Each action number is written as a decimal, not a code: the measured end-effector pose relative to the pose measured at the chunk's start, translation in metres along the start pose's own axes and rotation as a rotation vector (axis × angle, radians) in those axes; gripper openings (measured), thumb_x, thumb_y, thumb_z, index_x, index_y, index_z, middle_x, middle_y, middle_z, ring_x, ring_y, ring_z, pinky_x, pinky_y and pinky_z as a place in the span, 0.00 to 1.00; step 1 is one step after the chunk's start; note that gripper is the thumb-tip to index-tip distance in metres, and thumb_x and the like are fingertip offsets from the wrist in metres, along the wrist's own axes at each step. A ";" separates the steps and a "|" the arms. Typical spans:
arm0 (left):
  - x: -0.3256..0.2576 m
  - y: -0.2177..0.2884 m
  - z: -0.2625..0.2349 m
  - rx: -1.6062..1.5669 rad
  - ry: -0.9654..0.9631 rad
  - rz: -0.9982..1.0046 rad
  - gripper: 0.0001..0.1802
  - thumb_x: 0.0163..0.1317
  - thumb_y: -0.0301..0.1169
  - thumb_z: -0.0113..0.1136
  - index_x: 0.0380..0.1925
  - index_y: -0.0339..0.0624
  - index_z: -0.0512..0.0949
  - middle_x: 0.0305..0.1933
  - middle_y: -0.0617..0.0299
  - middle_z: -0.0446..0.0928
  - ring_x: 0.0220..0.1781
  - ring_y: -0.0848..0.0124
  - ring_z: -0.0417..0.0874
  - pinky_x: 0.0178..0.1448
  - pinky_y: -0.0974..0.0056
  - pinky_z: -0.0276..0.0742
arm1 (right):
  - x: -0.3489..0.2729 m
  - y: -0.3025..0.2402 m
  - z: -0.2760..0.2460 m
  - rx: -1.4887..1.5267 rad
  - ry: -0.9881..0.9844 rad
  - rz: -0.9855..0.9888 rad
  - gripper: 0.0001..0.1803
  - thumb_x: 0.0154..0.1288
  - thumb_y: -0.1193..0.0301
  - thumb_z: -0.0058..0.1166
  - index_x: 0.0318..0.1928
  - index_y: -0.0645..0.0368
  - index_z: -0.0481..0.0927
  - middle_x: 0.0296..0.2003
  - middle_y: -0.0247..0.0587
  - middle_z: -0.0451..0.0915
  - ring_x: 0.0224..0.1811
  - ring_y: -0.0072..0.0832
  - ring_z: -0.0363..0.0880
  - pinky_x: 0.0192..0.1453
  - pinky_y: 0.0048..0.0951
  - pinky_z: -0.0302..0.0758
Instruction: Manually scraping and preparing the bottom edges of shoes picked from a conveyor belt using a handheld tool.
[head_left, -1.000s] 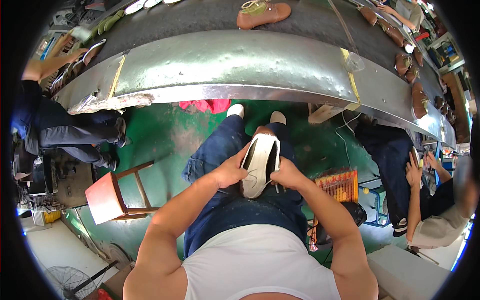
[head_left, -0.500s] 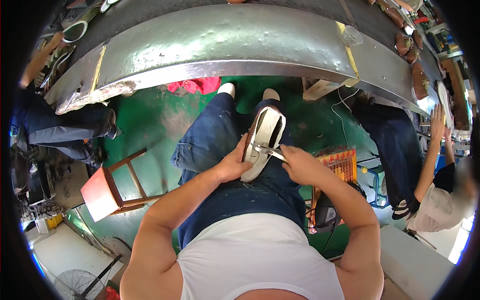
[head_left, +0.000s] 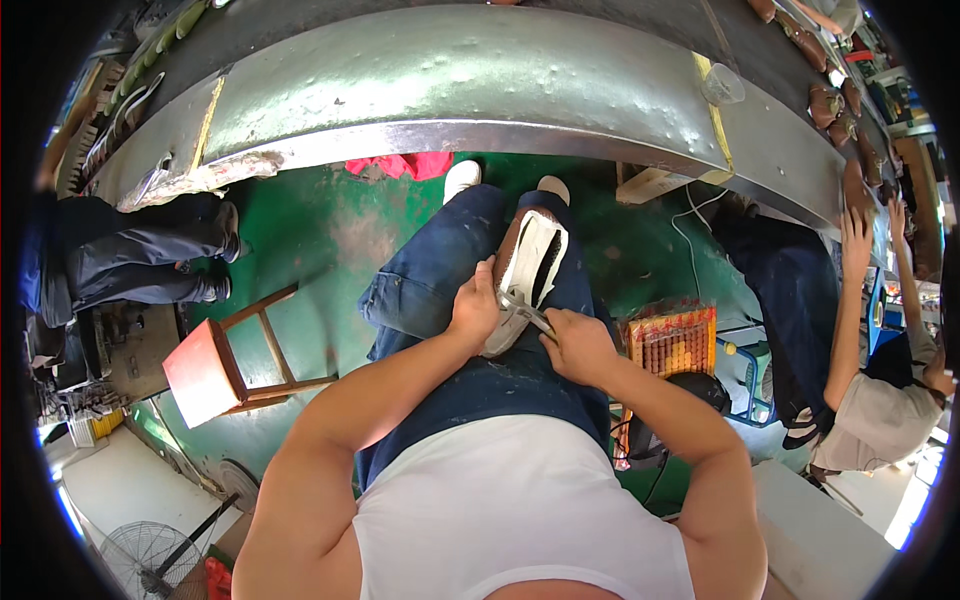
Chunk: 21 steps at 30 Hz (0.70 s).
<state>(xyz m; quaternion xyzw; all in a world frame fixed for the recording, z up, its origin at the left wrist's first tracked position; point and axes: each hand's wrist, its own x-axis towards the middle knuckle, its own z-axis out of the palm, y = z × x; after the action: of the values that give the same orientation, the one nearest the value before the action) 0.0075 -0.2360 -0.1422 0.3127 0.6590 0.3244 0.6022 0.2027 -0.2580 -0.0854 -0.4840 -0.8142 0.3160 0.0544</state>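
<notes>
A half-made shoe lies on my lap with its underside up. Brown upper shows along its left side, and whitish lining material is folded over the bottom around a long dark gap. My left hand grips the shoe's left edge, thumb and fingers closed around it. My right hand is closed on the handles of metal pincers. Their head rests against the near part of the shoe, close to my left fingers. Exactly what the jaws touch is too small to tell.
Ahead runs a metal-edged bench with a dark top. A red-topped stool lies tipped at left. To the right stand a beaded seat mat and a blue-framed stool. Co-workers sit on both sides; brown shoes line the right.
The pincers have shifted a little left and nearer on the shoe, toward my left hand. The whole view has turned slightly. The right co-worker's hands have moved apart from the pale sole.
</notes>
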 end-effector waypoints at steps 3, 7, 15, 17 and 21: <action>-0.001 0.000 -0.001 0.216 0.075 0.133 0.34 0.78 0.51 0.28 0.63 0.36 0.73 0.57 0.40 0.79 0.61 0.49 0.78 0.66 0.57 0.70 | 0.003 0.004 -0.022 -0.004 -0.122 0.006 0.13 0.64 0.68 0.57 0.42 0.63 0.73 0.34 0.55 0.79 0.38 0.53 0.81 0.45 0.48 0.78; -0.002 -0.003 -0.004 0.406 0.088 0.353 0.31 0.79 0.48 0.30 0.60 0.36 0.75 0.50 0.37 0.81 0.55 0.42 0.80 0.61 0.53 0.75 | 0.004 -0.004 -0.036 -0.012 -0.209 0.037 0.13 0.64 0.71 0.56 0.43 0.66 0.72 0.38 0.59 0.79 0.43 0.54 0.80 0.48 0.48 0.77; -0.003 0.006 -0.007 0.396 0.019 0.359 0.28 0.79 0.45 0.33 0.61 0.35 0.74 0.53 0.35 0.79 0.59 0.41 0.78 0.63 0.52 0.74 | -0.002 0.009 -0.036 -0.069 -0.066 -0.070 0.21 0.64 0.75 0.55 0.54 0.75 0.69 0.45 0.65 0.77 0.50 0.57 0.78 0.55 0.47 0.76; 0.001 0.000 -0.012 0.409 0.040 0.406 0.28 0.79 0.44 0.34 0.62 0.34 0.73 0.53 0.35 0.79 0.59 0.41 0.78 0.63 0.52 0.74 | 0.001 0.009 -0.052 0.147 -0.326 0.058 0.28 0.62 0.76 0.55 0.60 0.79 0.65 0.49 0.65 0.76 0.55 0.56 0.76 0.58 0.45 0.75; -0.004 -0.004 -0.011 0.435 -0.014 0.558 0.26 0.78 0.39 0.39 0.67 0.34 0.67 0.61 0.36 0.74 0.60 0.41 0.78 0.64 0.53 0.74 | 0.006 0.010 -0.037 -0.212 0.161 -0.055 0.29 0.63 0.74 0.57 0.61 0.76 0.66 0.50 0.64 0.76 0.53 0.57 0.76 0.58 0.45 0.75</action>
<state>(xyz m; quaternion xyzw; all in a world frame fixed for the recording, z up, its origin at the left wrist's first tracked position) -0.0029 -0.2427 -0.1424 0.6041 0.5976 0.3261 0.4142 0.2215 -0.2328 -0.0629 -0.4884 -0.8490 0.1865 0.0768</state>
